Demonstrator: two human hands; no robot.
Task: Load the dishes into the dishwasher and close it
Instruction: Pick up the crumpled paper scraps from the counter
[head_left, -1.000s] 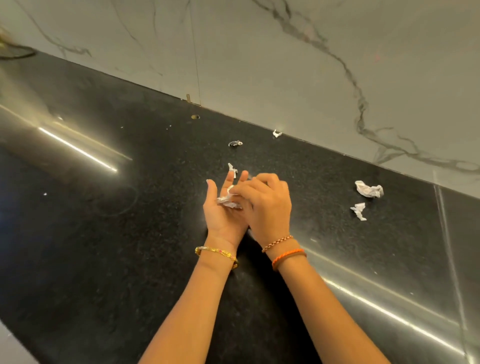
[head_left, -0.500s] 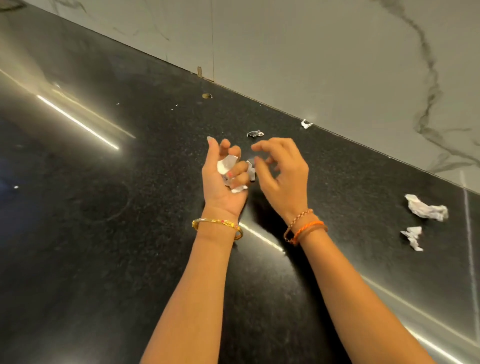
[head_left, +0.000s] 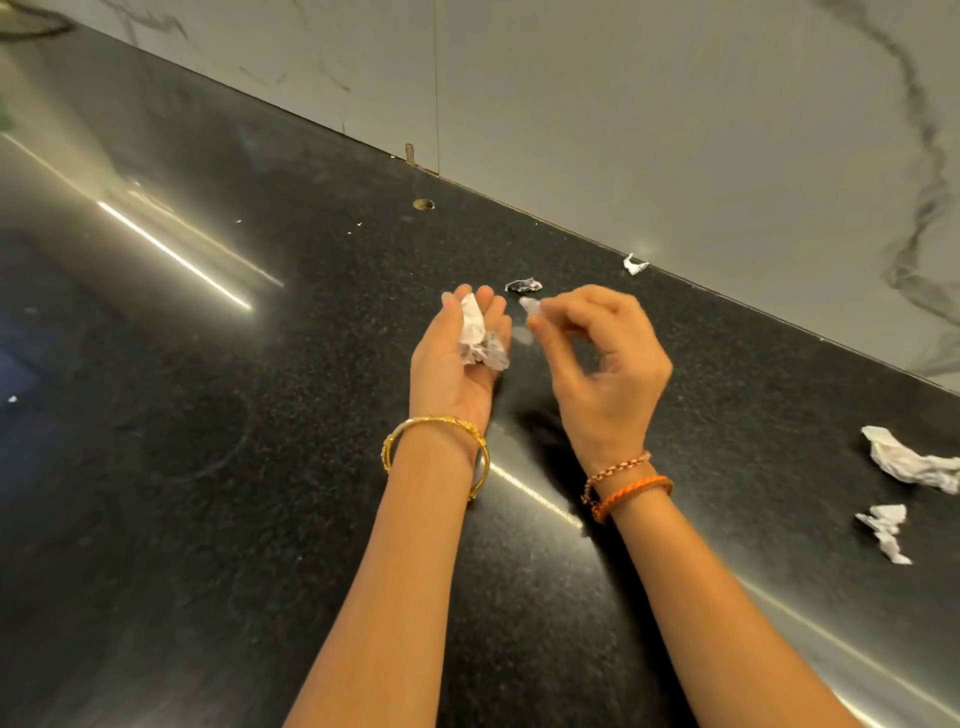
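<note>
The black counter (head_left: 218, 467) runs back to a marble wall (head_left: 649, 130), which meets it along a slanting back edge from upper left to right. The left half of the counter and the near part under the forearms lie open; only light streaks and a faint ring mark show there.

The left hand (head_left: 452, 364) is held palm up above the middle of the counter, fingers loosely straight, with a crumpled wrapper (head_left: 480, 340) lying in the palm. The right hand (head_left: 605, 358) is just beside it, fingers curled, thumb and forefinger pinching a small scrap (head_left: 531, 305); blur hides its exact shape.

Half a second ago the left fingers were curled over the wrapper and the right hand held nothing that could be seen; now the left palm has opened flat and the right has a scrap in its pinch. The hands have also drawn a little further apart.

No dishes or dishwasher are in view.

A dark foil bit (head_left: 523, 285) lies just beyond the fingertips, and a white bit (head_left: 635, 264) sits at the back edge. Two crumpled tissues, a large one (head_left: 909, 460) and a small one (head_left: 883, 530), lie near the right edge, well apart from the hands. A small hole (head_left: 423, 203) is near the back edge.
</note>
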